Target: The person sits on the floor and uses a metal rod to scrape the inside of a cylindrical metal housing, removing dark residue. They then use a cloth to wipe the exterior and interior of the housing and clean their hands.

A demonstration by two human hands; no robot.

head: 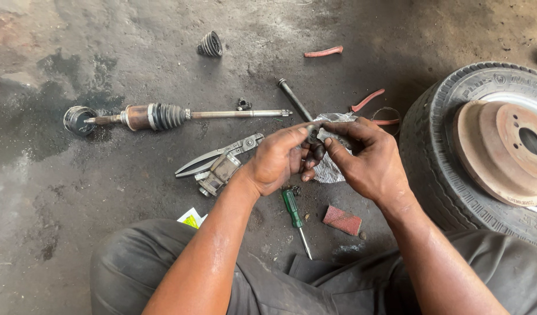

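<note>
So both hands are up over the concrete floor (76, 233), meeting in the middle of the shot. The left hand (277, 160) and the right hand (367, 160) are pinching the same small metal part (314, 133) between them. Fingers on both are curled in tight around it, thumbs and forefingers on top. It's dark, greasy and mostly covered, so I can't tell exactly what it is. Right underneath the hands there's a crumpled plastic bag (327, 169) lying on the floor.

Stuff around:
- a drive axle (175, 115) lying flat left of the hands, rubber boot on it and a joint cup at its far left end
- a loose boot (210, 44) further back, well apart from everything
- a dark rod (294, 99) angled just behind the hands
- pliers (219, 154) with a grimy metal block (219, 174) just beside them, near the left wrist
- a green screwdriver (295, 213) below the hands, tip pointing toward the legs
- a reddish sanding pad (342, 220) just right of it
- red-handled pliers (373, 108) behind the right hand, and one more reddish handle (323, 52) farther back
- a tyre (449, 151) on the right with a rusty brake drum (504, 151) sitting on it
</note>
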